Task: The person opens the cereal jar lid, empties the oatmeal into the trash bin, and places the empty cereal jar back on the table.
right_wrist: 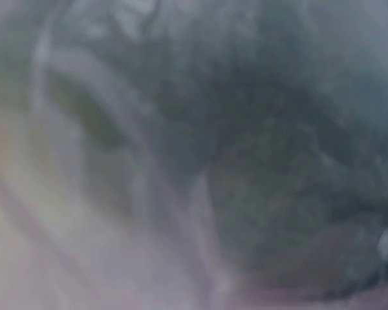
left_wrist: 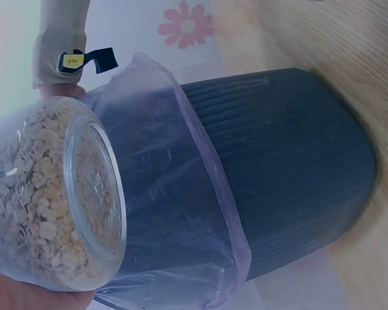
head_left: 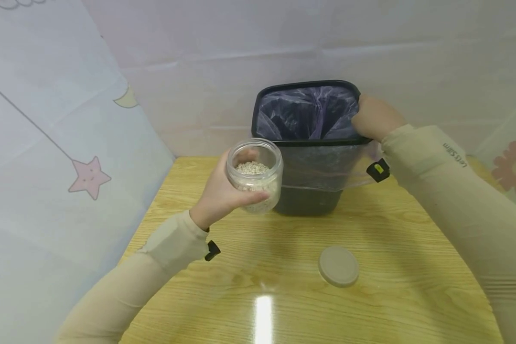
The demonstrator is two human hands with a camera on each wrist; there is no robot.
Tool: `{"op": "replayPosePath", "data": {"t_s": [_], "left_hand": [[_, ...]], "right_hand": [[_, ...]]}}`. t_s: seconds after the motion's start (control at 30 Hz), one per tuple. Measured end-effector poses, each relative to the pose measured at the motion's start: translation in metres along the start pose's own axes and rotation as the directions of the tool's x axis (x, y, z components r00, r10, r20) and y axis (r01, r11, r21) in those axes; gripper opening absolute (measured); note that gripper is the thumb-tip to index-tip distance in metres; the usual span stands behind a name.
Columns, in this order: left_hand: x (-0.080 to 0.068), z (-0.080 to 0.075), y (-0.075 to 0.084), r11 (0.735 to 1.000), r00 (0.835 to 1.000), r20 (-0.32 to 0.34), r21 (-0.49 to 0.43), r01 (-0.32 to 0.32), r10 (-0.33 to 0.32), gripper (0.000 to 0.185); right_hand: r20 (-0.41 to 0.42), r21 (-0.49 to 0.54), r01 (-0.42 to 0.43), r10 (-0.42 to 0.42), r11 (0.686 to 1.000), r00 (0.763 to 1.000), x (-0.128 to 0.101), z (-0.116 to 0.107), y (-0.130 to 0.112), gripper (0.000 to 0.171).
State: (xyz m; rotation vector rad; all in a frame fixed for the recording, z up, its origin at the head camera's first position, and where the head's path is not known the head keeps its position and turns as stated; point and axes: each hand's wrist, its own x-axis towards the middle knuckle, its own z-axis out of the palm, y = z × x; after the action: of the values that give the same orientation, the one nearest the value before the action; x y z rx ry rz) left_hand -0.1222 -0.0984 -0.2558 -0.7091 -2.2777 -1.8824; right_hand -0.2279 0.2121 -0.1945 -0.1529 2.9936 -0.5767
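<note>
Jar (head_left: 255,175) in my left hand (head_left: 223,191): clear, glossy plastic by the look of it, smooth-walled, filled with dry, matt, flaky oats (left_wrist: 32,206). Bin (left_wrist: 291,168) just behind the jar: dark matt plastic, finely ribbed wall. Bin liner (head_left: 307,114): thin translucent film, crinkled, faintly shiny, folded over the rim where my right hand (head_left: 374,117) grips it. Lid (head_left: 338,265) in front of the bin: matt, smooth, beige. Table (head_left: 413,286): wood-grain surface, glossy, reflecting a light. My sleeves (head_left: 172,241): soft matt cloth.
</note>
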Motion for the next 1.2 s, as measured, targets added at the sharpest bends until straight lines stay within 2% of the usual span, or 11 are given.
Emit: {"op": "replayPosePath", "data": {"t_s": [0.33, 0.53, 0.73, 0.93, 1.07, 1.2], "left_hand": [[-0.001, 0.002, 0.005, 1.0, 1.0, -0.003, -0.006, -0.001, 0.001, 0.083], [0.003, -0.001, 0.009, 1.0, 0.999, -0.039, 0.025, 0.002, -0.001, 0.077], [0.011, -0.008, 0.014, 0.996, 0.995, -0.092, 0.07, 0.049, -0.042, 0.078], [0.024, -0.017, 0.02, 0.984, 0.992, -0.121, 0.168, 0.065, -0.045, 0.085], [0.036, -0.023, 0.026, 0.965, 0.99, -0.139, 0.255, 0.068, -0.033, 0.089], [0.052, -0.028, 0.033, 0.932, 0.986, -0.166, 0.351, 0.088, -0.03, 0.092]], "right_hand": [[0.03, -0.01, -0.021, 0.021, 1.0, 0.999, -0.001, -0.001, 0.0, 0.066], [0.031, -0.006, -0.019, 0.019, 1.0, 0.999, 0.0, -0.001, 0.0, 0.066], [0.029, -0.003, -0.021, 0.021, 1.0, 0.999, 0.001, -0.001, 0.001, 0.065], [0.025, -0.009, -0.015, 0.015, 1.0, 1.0, 0.001, -0.001, -0.001, 0.064], [0.024, -0.018, -0.014, 0.014, 1.0, 1.0, -0.001, -0.002, -0.002, 0.065], [0.02, -0.028, -0.021, 0.022, 0.999, 1.0, -0.001, -0.002, -0.003, 0.065]]}}
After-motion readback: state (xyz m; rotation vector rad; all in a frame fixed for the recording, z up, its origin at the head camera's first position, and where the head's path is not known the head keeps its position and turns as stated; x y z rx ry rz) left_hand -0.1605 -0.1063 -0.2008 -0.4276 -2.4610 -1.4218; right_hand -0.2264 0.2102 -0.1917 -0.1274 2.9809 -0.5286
